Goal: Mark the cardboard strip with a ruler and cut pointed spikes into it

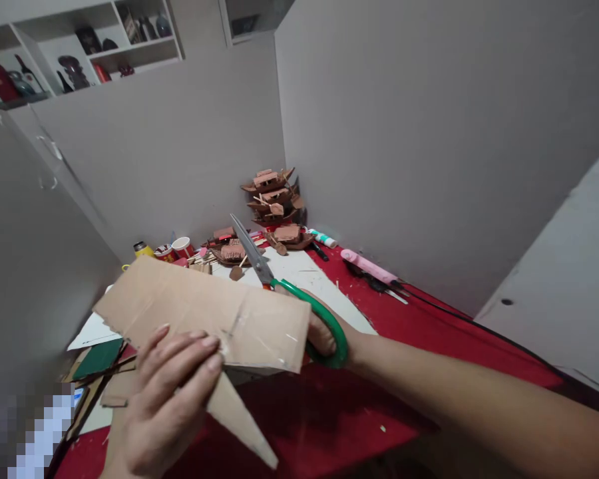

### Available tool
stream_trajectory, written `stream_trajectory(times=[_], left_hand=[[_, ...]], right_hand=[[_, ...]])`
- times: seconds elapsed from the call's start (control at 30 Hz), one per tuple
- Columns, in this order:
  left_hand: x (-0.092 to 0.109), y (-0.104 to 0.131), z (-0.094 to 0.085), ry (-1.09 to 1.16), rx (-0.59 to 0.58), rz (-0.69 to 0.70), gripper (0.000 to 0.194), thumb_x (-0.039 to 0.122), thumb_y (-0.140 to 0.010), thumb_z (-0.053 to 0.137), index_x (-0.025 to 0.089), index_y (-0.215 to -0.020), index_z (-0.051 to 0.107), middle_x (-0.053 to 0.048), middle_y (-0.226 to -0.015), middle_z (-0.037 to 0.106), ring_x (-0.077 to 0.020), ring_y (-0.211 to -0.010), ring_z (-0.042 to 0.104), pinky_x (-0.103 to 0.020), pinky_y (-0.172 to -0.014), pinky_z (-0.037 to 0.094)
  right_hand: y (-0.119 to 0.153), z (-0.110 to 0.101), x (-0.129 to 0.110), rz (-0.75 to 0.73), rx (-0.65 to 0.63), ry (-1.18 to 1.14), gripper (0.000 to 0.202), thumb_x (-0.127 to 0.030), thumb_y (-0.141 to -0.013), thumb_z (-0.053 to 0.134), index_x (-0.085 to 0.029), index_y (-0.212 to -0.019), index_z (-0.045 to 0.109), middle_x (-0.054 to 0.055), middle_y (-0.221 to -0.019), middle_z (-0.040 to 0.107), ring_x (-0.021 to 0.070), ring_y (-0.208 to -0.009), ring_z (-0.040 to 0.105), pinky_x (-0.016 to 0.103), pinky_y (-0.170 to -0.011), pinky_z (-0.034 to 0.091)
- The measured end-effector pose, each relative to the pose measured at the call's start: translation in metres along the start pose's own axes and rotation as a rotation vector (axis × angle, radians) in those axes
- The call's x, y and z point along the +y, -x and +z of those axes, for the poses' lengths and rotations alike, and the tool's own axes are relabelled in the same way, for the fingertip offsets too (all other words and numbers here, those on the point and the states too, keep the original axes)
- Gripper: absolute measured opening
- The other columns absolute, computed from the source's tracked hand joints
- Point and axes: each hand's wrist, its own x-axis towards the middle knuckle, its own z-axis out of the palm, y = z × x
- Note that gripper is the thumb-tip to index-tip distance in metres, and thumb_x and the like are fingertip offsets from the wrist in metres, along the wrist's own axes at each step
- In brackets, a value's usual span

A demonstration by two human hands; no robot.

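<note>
In the head view, the left hand (172, 392) grips the cardboard (190, 296) above the red counter (429, 326), fingers closed over its lower edge, a pointed piece (242, 419) jutting below. The right hand (324, 336), partly hidden behind the cardboard, has its fingers wrapped in the handles of the scissors (262, 266), blades toward the boats (267, 178).

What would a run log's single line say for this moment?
left hand: gripping cardboard | right hand: holding green-handled scissors | blades: pointing away, not in cardboard | beyond: model boats
</note>
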Motion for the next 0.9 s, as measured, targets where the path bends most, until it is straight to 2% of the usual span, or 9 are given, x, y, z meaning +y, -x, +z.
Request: stream_trajectory(times=[0.1, 0.23, 0.33, 0.43, 0.53, 0.6, 0.67, 0.73, 0.9], left_hand=[[-0.009, 0.002, 0.017, -0.289, -0.147, 0.379, 0.044, 0.010, -0.075, 0.072, 0.045, -0.101, 0.074, 0.004, -0.098, 0.078, -0.0234, -0.092, 0.073, -0.046, -0.116, 0.024], [-0.010, 0.002, 0.029, -0.323, -0.185, 0.362, 0.040, 0.011, -0.077, 0.070, 0.044, -0.101, 0.075, 0.002, -0.106, 0.076, -0.0253, -0.103, 0.069, -0.051, -0.120, 0.012], [0.000, -0.005, 0.033, -0.167, 0.047, 0.171, 0.044, 0.009, -0.077, 0.071, 0.041, -0.107, 0.073, 0.002, -0.131, 0.064, -0.0257, -0.125, 0.055, -0.049, -0.120, 0.018], [0.007, -0.016, 0.036, 0.131, 0.283, -0.224, 0.049, 0.013, -0.080, 0.071, 0.039, -0.121, 0.063, 0.003, -0.143, 0.053, -0.0239, -0.135, 0.045, -0.039, -0.113, 0.035], [0.003, -0.022, 0.041, 0.528, 0.167, -0.639, 0.034, 0.031, -0.079, 0.075, 0.031, -0.112, 0.068, 0.000, -0.110, 0.070, -0.0193, -0.098, 0.067, -0.028, -0.081, 0.057], [-0.001, -0.021, 0.046, 0.741, 0.007, -0.837, 0.023, 0.035, -0.075, 0.079, 0.026, -0.096, 0.072, 0.001, -0.084, 0.072, -0.0128, -0.068, 0.066, -0.022, -0.060, 0.055], [-0.003, -0.018, 0.051, 0.798, -0.117, -0.937, 0.016, 0.029, -0.073, 0.081, 0.023, -0.087, 0.074, 0.002, -0.075, 0.071, -0.0083, -0.056, 0.060, -0.018, -0.055, 0.051], [-0.003, -0.016, 0.054, 0.793, -0.160, -0.965, 0.015, 0.025, -0.073, 0.081, 0.021, -0.087, 0.075, 0.000, -0.077, 0.073, -0.0081, -0.057, 0.061, -0.018, -0.056, 0.051], [-0.008, -0.024, 0.049, 0.824, 0.033, -0.900, 0.014, 0.020, -0.071, 0.082, 0.019, -0.082, 0.074, -0.003, -0.085, 0.077, -0.0119, -0.070, 0.068, -0.018, -0.061, 0.054]], right_hand=[[-0.002, 0.003, -0.006, 0.113, -0.122, -0.202, 0.044, -0.062, -0.080, 0.056, -0.019, -0.079, 0.058, 0.004, -0.068, 0.065, 0.0199, -0.064, 0.064, 0.030, -0.059, 0.050], [-0.002, -0.011, -0.010, 0.113, 0.020, -0.237, 0.022, -0.028, -0.065, 0.072, -0.019, -0.077, 0.056, 0.000, -0.072, 0.064, 0.0158, -0.065, 0.062, 0.029, -0.066, 0.050], [-0.005, -0.026, -0.009, 0.008, 0.118, -0.153, 0.028, -0.022, -0.058, 0.074, -0.020, -0.077, 0.053, -0.003, -0.071, 0.059, 0.0144, -0.063, 0.058, 0.027, -0.065, 0.048], [-0.008, -0.038, -0.007, -0.138, 0.157, -0.002, 0.026, -0.030, -0.064, 0.073, -0.020, -0.078, 0.053, -0.001, -0.075, 0.059, 0.0172, -0.070, 0.058, 0.031, -0.069, 0.048], [-0.008, -0.042, -0.006, -0.242, 0.208, 0.155, 0.024, -0.034, -0.068, 0.071, -0.019, -0.080, 0.055, -0.002, -0.078, 0.056, 0.0163, -0.072, 0.054, 0.031, -0.072, 0.046], [-0.006, -0.042, -0.006, -0.252, 0.203, 0.228, 0.024, -0.034, -0.069, 0.070, -0.019, -0.081, 0.055, -0.003, -0.076, 0.054, 0.0152, -0.070, 0.052, 0.030, -0.070, 0.044], [-0.004, -0.039, -0.006, -0.241, 0.170, 0.282, 0.024, -0.034, -0.069, 0.070, -0.019, -0.079, 0.054, -0.003, -0.075, 0.053, 0.0144, -0.068, 0.050, 0.028, -0.067, 0.043], [-0.002, -0.036, -0.006, -0.249, 0.148, 0.331, 0.024, -0.035, -0.070, 0.071, -0.018, -0.076, 0.054, -0.003, -0.075, 0.054, 0.0141, -0.068, 0.051, 0.027, -0.066, 0.043], [-0.004, -0.035, -0.002, -0.220, 0.221, 0.313, 0.030, -0.046, -0.081, 0.065, -0.019, -0.076, 0.053, -0.005, -0.059, 0.050, 0.0097, -0.046, 0.047, 0.022, -0.045, 0.038]])
